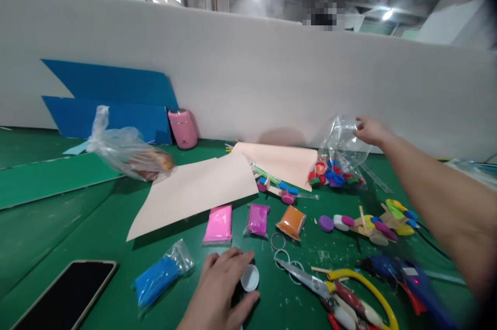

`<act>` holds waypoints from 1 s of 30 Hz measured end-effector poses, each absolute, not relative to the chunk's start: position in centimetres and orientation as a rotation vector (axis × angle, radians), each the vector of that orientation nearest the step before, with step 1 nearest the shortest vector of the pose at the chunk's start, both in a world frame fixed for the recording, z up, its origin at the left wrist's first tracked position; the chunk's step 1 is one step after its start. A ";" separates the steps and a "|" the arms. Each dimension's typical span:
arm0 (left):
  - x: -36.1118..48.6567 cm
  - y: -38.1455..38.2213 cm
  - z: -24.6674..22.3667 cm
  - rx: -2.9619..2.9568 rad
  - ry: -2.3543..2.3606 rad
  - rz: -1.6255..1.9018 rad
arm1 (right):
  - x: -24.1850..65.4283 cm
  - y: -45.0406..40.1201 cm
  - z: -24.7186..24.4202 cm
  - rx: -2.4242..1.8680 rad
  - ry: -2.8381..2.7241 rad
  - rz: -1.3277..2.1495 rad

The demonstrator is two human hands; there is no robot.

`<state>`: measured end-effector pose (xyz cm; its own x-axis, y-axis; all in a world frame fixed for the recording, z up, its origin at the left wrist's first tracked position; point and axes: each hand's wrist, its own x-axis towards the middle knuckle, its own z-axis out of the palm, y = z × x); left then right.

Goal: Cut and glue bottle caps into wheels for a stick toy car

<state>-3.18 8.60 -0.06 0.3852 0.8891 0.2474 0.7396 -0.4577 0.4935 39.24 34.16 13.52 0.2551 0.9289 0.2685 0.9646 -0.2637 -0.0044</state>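
My right hand pinches the clear plastic bag up top, its colourful caps below and leftward; my left hand curls beside a white cap, grip unclear.

green table, bag of bright pieces, phone, scissors, blue packet, pink flask

Glossy clear plastic bag near the green desk's far edge. Matt, smooth cream paper sheet; shiny metal scissor blades.
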 end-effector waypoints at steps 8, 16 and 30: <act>-3.2 9.0 1.9 2.168 1.368 0.652 | 38.8 31.4 15.8 -2.402 -1.789 -0.333; -3.6 9.1 1.7 1.813 1.490 0.977 | 37.0 28.2 17.7 -2.263 -1.566 -0.410; -3.3 8.9 1.1 2.052 1.451 0.994 | 36.8 23.3 18.0 -2.013 -1.792 0.646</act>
<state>-3.28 8.86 1.14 0.1931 0.9328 0.3043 0.6204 -0.3564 0.6986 36.84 23.27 18.03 0.0875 0.9918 -0.0931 0.8233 -0.1246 -0.5538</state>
